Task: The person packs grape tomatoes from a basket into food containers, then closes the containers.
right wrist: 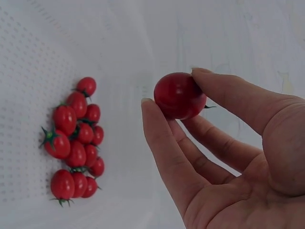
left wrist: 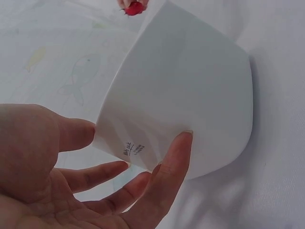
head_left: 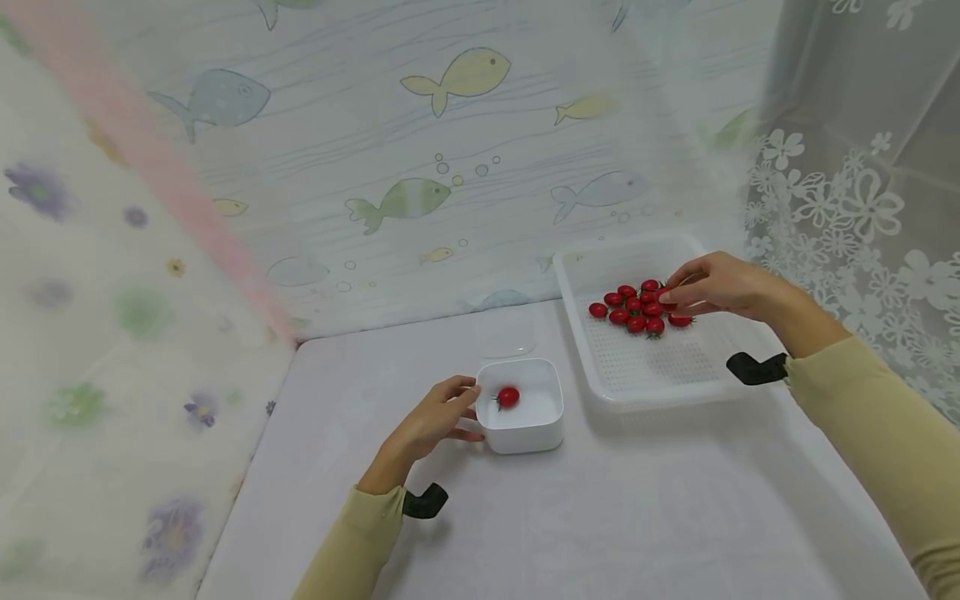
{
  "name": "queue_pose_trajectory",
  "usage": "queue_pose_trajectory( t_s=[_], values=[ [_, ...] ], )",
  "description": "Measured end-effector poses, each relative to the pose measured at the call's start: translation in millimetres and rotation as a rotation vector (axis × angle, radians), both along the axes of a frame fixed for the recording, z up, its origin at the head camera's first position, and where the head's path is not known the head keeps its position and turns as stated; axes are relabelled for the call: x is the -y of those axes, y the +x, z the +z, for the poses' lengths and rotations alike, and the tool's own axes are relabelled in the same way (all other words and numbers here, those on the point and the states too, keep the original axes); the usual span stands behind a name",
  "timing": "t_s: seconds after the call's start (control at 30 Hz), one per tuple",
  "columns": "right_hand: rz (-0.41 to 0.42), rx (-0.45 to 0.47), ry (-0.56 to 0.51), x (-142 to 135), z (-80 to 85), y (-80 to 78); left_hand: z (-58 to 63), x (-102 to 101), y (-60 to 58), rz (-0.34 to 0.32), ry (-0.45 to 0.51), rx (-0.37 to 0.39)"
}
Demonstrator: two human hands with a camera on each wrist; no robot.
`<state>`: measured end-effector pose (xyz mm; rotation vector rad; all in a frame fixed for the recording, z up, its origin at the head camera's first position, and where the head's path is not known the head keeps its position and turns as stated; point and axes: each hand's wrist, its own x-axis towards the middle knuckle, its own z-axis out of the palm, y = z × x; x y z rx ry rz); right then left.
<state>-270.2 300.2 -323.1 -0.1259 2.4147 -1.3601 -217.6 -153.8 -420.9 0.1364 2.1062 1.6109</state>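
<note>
My right hand (head_left: 723, 286) is over the white basket (head_left: 592, 354), pinching a red cherry tomato (right wrist: 178, 95) between thumb and fingertips. A bit of green stem shows at the tomato's side. Below it in the basket lies a cluster of several cherry tomatoes (right wrist: 76, 152), some with green stems. My left hand (head_left: 435, 417) touches the left side of a small white box (head_left: 525, 437), with its fingertips (left wrist: 183, 143) resting against the outer wall and small dark print beside them. One cherry tomato (head_left: 508, 397) lies inside the box.
A clear flat lid-like piece (head_left: 506, 335) lies on the white tablecloth (head_left: 600, 517) behind the box. Fish-patterned cloth (head_left: 300, 167) rises at the back, flowered cloth (head_left: 97, 333) at the left. A lace curtain (head_left: 847, 225) hangs right of the basket.
</note>
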Motion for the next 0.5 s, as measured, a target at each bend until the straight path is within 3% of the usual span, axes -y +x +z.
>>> queue_pose_trajectory(
  t_s=[0.5],
  values=[
    [0.044, -0.074, 0.059, 18, 10.5, 18.7, -0.5, 1, -0.3, -0.007, 0.006, -0.009]
  ],
)
